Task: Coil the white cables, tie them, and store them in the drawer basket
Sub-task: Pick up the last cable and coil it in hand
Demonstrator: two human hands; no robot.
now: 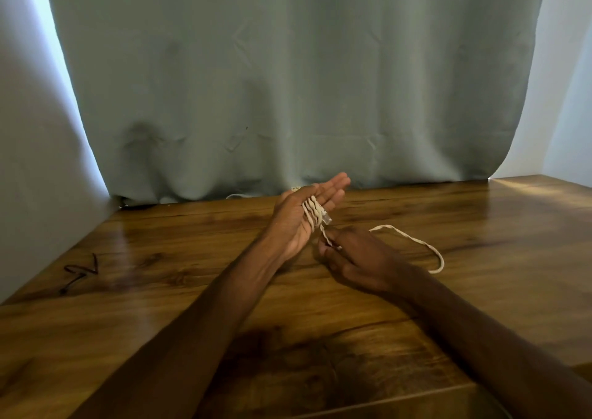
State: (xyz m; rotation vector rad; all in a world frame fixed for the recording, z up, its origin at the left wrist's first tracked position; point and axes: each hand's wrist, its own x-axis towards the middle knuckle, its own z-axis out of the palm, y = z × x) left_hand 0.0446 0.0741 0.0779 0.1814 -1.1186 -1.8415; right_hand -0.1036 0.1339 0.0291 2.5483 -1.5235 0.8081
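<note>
"Behind the bench (480,226), how many curtains hang?"

"One big grey-green curtain (288,82). One brown bench too."

"And hands?"

"Two. The left hand (307,213) is flat with straight fingers, up over the bench. The right hand (355,258) is just below it and pinches the white cable (315,210)."

"How many cables?"

"One. It goes round the left hand in a few turns, runs down into the right hand, then lies in a loose loop on the bench, off to the right. One clear plug (326,218) sticks out by the left palm. One little black bent wire (80,271) lies far to the left."
</note>
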